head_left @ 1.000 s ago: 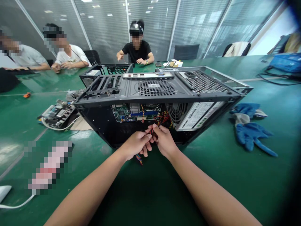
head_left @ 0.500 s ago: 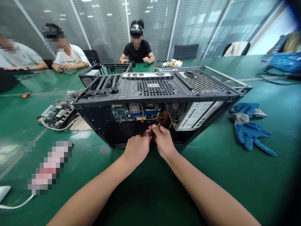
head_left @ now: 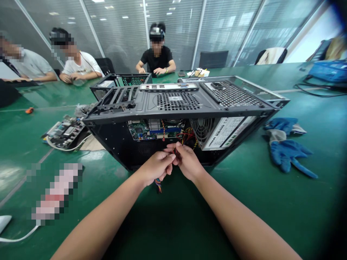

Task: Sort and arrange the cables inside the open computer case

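In front of me a black computer case [head_left: 141, 112] lies with its open side toward me. Inside it show a green motherboard [head_left: 138, 130] and a power supply [head_left: 230, 131] with a fan grille. Red and yellow cables [head_left: 187, 135] run from beside the power supply down to my hands. My left hand [head_left: 155, 166] is closed on cables, and a multicoloured cable end [head_left: 158, 186] hangs below it. Close beside it, my right hand [head_left: 188, 162] pinches cables at the lower edge of the case opening. The fingers partly hide what they grip.
Loose computer parts [head_left: 65, 131] and a blurred-out pinkish object [head_left: 56, 191] lie left on the green table [head_left: 244, 216]. Blue gloves [head_left: 290, 151] lie right. Another case frame [head_left: 104, 86] stands behind. Several people sit across the table.
My left hand has turned and drawn slightly down and left, and a multicoloured cable end now hangs beneath it. My right hand stays almost in place.
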Available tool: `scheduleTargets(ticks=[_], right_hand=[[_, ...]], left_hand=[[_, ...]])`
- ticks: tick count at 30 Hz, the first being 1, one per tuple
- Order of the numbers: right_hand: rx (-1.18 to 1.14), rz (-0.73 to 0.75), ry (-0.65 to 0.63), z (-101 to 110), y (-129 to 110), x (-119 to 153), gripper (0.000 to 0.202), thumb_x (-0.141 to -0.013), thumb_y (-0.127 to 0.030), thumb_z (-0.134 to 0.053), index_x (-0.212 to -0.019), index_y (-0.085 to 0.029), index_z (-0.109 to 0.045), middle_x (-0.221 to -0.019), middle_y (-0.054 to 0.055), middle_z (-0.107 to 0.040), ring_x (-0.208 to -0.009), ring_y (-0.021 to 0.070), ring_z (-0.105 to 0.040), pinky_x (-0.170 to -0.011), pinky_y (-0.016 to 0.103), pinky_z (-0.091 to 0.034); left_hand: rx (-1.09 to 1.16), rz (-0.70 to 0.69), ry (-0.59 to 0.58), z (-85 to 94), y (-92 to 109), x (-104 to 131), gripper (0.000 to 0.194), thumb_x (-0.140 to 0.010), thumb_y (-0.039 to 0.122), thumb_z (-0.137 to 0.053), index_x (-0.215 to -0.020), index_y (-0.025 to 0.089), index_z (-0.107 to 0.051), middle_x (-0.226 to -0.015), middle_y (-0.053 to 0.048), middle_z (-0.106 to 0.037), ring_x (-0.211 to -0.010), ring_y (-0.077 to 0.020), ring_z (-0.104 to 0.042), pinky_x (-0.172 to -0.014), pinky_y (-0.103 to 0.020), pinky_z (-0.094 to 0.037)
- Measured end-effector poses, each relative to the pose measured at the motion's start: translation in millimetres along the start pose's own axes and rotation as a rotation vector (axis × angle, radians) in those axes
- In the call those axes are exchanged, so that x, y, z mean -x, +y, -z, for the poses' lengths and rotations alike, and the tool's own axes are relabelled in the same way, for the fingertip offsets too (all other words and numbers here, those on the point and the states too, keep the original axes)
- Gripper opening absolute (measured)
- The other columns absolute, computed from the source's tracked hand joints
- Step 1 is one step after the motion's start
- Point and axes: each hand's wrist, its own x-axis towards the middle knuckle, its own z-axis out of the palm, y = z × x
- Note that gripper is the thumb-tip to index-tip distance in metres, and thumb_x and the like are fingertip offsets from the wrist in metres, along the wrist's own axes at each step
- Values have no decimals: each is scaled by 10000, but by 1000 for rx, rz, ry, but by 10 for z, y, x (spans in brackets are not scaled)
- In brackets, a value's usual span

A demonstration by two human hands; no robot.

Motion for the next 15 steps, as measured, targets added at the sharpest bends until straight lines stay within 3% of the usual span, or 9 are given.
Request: scheduleTargets(ticks=[2,5,9,12,15], right_hand=[[24,40,53,-7,31,-12,409,-731,-553,-696,-808,-151,-702,-788,90,-731,-457,84,-435,-435,252,-287],[48,70,125,-37,65,-14,428,-719,-567,-698,-794,-145,-688,-739,80,-715,-433,73,-382,-407,241,-217],[57,95,176,-74,85,3,446,-704,-586,-701,-795,-150,-680,-667,46,-679,-418,67,-350,-406,235,-227],[75,108,203,-78,102,5,463,-703,-603,-692,-804,-151,-682,-631,25,-649,-420,71,-347,-412,238,-237],[109,114,221,-68,114,1,456,-723,-599,-675,-814,-151,-689,-621,18,-632,-414,69,-319,-410,245,-222]], left_hand=[[-239,-33,91,-24,-24,-11,322,-957,357,-382,-763,161,-547,-550,26,-571,-301,-68,-437,-352,-199,-330],[-628,-130,252,-68,-58,-22,332,-956,320,-394,-773,154,-616,-635,-35,-653,-474,-146,-619,-531,-264,-481],[-1027,-157,396,-138,-66,-5,325,-965,322,-398,-1009,150,-670,-835,-119,-719,-761,-275,-709,-693,-371,-530],[-1152,-144,413,-177,-49,17,350,-976,311,-371,-1148,151,-630,-894,-124,-724,-765,-285,-710,-683,-385,-537],[-1121,-160,416,-169,-45,15,345,-970,295,-373,-1136,138,-631,-893,-134,-721,-763,-292,-708,-671,-388,-533]])
